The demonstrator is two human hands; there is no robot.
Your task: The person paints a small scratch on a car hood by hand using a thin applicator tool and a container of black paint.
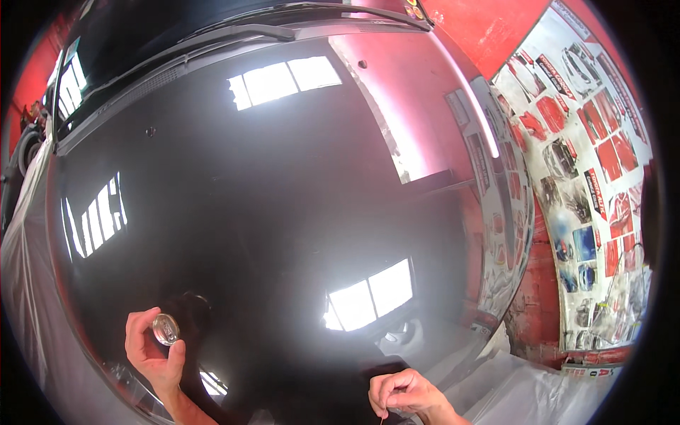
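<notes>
My left hand (150, 360) is raised over the front left part of a glossy black car hood (269, 219). Between its thumb and fingers it grips a small round silver badge (166, 329), whose shiny face is turned upward. Near the front edge of the hood, to the right, is my right hand (411, 394). Its fingers are closed in a pinch, and a thin strand-like end pokes out beneath them at the lower border; I cannot make out what it is. A dark reflection of me shows in the paint between the hands.
The windshield wipers (234, 33) lie along the hood's far edge. Clear plastic sheeting (32, 297) drapes the left side, with more sheeting (524, 389) at the lower right. A poster with car pictures (581, 163) hangs on the red wall (474, 32) at the right.
</notes>
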